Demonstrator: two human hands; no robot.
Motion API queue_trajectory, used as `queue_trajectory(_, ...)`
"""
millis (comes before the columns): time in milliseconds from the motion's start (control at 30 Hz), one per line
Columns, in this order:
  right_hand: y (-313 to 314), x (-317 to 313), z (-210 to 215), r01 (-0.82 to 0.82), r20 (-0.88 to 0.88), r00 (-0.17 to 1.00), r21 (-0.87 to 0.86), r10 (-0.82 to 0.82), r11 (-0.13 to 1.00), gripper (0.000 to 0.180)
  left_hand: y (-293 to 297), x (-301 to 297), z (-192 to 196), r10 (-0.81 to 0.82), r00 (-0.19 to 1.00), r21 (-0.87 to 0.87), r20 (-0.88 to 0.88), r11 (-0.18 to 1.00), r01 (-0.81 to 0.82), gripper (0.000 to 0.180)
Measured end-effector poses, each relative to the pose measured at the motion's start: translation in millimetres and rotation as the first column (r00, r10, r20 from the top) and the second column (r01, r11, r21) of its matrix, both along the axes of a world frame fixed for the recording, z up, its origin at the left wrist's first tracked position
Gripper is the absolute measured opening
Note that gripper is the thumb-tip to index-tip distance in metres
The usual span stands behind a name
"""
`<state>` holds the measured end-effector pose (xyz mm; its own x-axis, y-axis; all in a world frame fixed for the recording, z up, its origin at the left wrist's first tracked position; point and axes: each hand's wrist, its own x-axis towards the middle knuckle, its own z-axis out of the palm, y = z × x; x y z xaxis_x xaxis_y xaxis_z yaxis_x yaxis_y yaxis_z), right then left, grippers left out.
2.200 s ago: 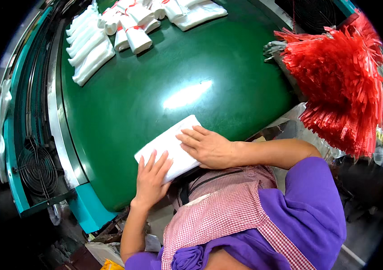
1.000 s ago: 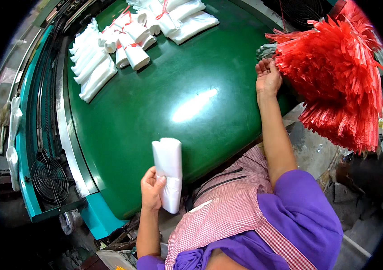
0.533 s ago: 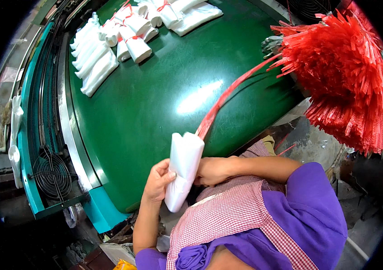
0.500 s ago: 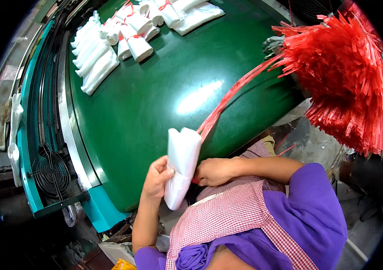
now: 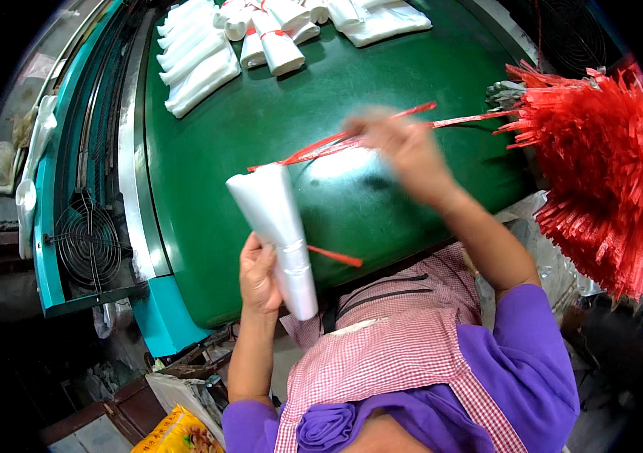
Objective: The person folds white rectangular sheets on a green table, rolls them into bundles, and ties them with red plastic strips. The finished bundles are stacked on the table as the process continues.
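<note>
L hand (image 5: 259, 275) is holding a white plastic bundle (image 5: 272, 226) approx. mid-length, thumb lying over the near face, other fingers mostly hidden behind, so it's closing only to the bundle's thickness. Bundle is tilting, top end leaning left, & is apparently hanging just above the near edge of the green bench (image 5: 201, 226). R hand (image 5: 401, 147) is hovering over the bench, well apart from L & badly blurred; fingers are looking part-curled, w/ red strips (image 5: 314, 149) running past or thru them, but can't tell how far open it is or if it's actually gripping any. Strips are stretching from near the bundle's top end twd R hand, w/ one continuing to the big red bunch (image 5: 593, 181) on the R. A short red tail (image 5: 336, 255) is poking out from behind the bundle's R side. Step in hand is prob. getting a strip round the bundle for tying, judging by the red-tied rolls (image 5: 280, 53) sitting at the back, next to plain white bundles (image 5: 201, 72). Next move is prob. calling for L keeping its pinch firm w/o crushing, & R freeing one strip from the rest & bringing both ends together.
</note>
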<state>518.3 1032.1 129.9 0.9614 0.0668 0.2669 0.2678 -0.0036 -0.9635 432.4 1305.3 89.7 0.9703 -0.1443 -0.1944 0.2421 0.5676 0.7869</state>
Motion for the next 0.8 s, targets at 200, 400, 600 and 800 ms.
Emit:
queue_trajectory(200, 40, -68, -21, -0.347, -0.125, 0.938, -0.310, 0.323, 0.885, 0.015, -26, 11, 10, 0.000, 0.999, 0.100, 0.048, 0.995, -0.005, 0.030)
queue_trajectory(400, 1, -72, -17, -0.520, -0.125, 0.835, -0.498, 0.537, 0.693, 0.019, 0, 30, 21, 0.055, 0.965, 0.457, 0.256, 0.873, -0.171, 0.034)
queue_trajectory(600, 37, -43, 6, -0.745, -0.257, 0.667, -0.216, 0.699, 0.632, 0.020, -23, 55, 16, -0.462, 0.884, 0.865, 0.068, 0.470, 0.178, 0.030)
queue_trajectory(800, 33, -11, -38, -0.431, -0.506, 0.565, 0.492, 0.652, 0.756, 0.023, -43, 45, 8, -0.591, 0.677, 0.894, 0.440, 0.217, -0.391, 0.044)
